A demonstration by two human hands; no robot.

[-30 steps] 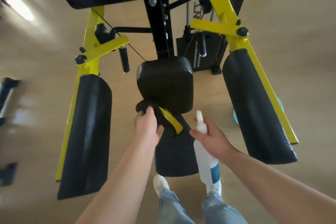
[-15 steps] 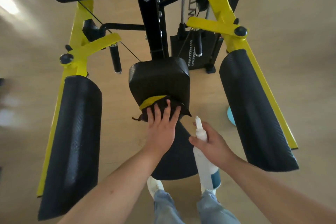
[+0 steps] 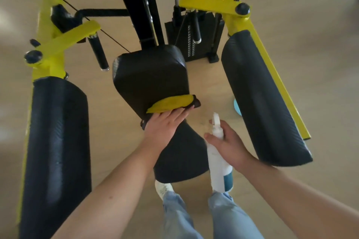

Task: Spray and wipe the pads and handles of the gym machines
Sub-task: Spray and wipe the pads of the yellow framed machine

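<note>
Four pads show on this machine: the centre pad (image 3: 149, 75), the seat (image 3: 180, 159) below it, the left side pad (image 3: 56, 141) and the right side pad (image 3: 262, 99). Two black grips hang behind them, the left handle (image 3: 99, 52) and the right handle (image 3: 196, 27). I also count one cloth and one spray bottle.

I judge the step in hand to be wiping the centre pad. My left hand (image 3: 165, 128) lies flat, fingers straight, pressing the yellow-and-black cloth (image 3: 172, 104) against that pad's near edge. My right hand (image 3: 231, 145) has its fingers curled round the neck of the spray bottle (image 3: 217, 159), held just beside the seat.

Next, I'd say, the cloth needs sweeping across the rest of the centre pad. Spraying and wiping the side pads and handles would follow.
</note>
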